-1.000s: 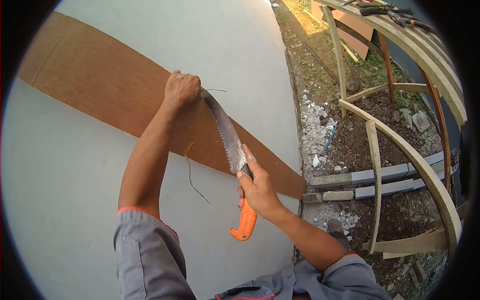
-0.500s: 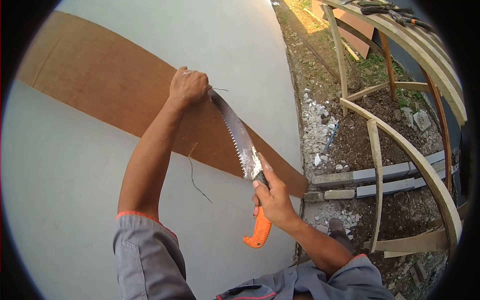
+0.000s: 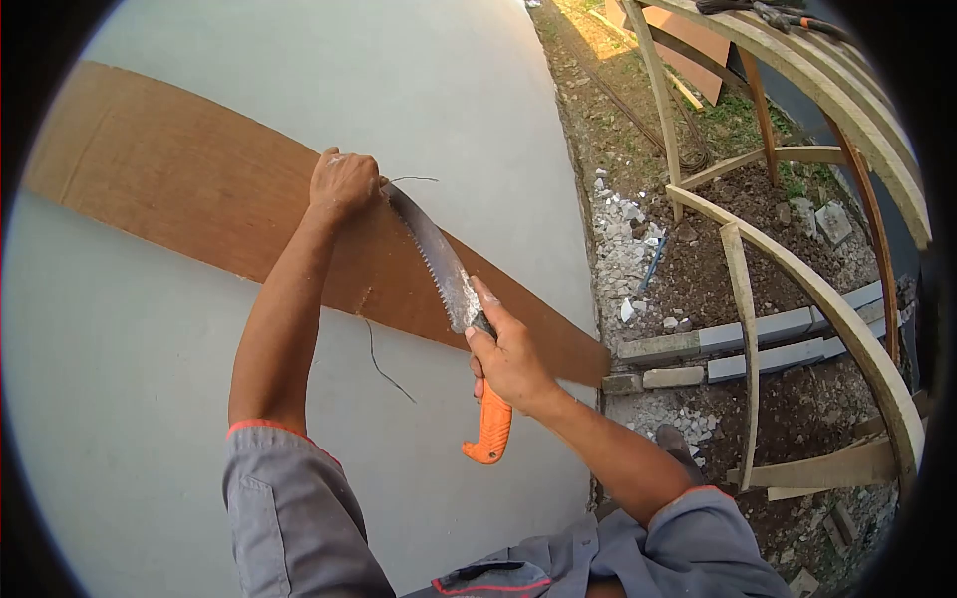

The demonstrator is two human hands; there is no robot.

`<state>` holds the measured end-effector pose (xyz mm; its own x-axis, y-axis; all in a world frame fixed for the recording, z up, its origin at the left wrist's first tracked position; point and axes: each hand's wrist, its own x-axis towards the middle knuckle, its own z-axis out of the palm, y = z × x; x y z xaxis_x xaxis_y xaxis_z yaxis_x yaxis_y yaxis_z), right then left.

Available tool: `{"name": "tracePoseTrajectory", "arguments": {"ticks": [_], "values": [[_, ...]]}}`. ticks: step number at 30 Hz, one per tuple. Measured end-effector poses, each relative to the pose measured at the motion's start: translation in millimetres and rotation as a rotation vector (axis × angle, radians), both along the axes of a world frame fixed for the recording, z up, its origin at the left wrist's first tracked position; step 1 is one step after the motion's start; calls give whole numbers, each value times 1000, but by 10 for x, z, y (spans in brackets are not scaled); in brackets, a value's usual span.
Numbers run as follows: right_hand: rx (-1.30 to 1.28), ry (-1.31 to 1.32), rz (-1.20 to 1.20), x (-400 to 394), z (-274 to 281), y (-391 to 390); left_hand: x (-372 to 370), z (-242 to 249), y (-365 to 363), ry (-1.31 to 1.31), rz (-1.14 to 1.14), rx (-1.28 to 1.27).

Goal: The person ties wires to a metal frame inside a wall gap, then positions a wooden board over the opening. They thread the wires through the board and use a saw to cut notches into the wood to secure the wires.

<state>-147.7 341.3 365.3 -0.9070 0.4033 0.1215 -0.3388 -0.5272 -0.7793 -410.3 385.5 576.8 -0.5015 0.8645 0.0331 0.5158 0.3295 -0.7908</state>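
Note:
A long brown plywood strip (image 3: 189, 169) lies slanted across the pale grey surface. My left hand (image 3: 346, 182) is closed at its upper edge, fingers curled over and partly hidden. In my right hand (image 3: 510, 354) is a curved pruning saw (image 3: 439, 261) with an orange handle (image 3: 489, 429); my index finger lies along the base of the blade. The toothed blade slants across the strip, teeth facing lower left, and its tip reaches my left hand. A thin dark wire (image 3: 377, 359) hangs from the strip's lower edge, and another wire end pokes out above the upper edge.
On the right stands a curved wooden frame (image 3: 837, 309) with upright struts. Grey blocks (image 3: 763, 334) form a low row there, beside soil and white rubble (image 3: 623, 224). Tools (image 3: 773, 15) lie on the frame's top. A shoe (image 3: 673, 439) shows below the blocks.
The saw and my right hand have moved left and slightly up. My left hand has shifted a little left along the strip's upper edge. The whole view has shifted slightly.

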Motion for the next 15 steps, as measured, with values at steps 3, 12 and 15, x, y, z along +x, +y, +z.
{"name": "tracePoseTrajectory", "arguments": {"ticks": [3,12,15], "values": [[22,22,-43,225,-111,-62,59,53,98,40,-50,64],[28,63,-43,371,-96,-191,177,49,83,38,-8,-37],[6,21,-44,463,-192,-85,155,31,38,32,-39,-11]]}}
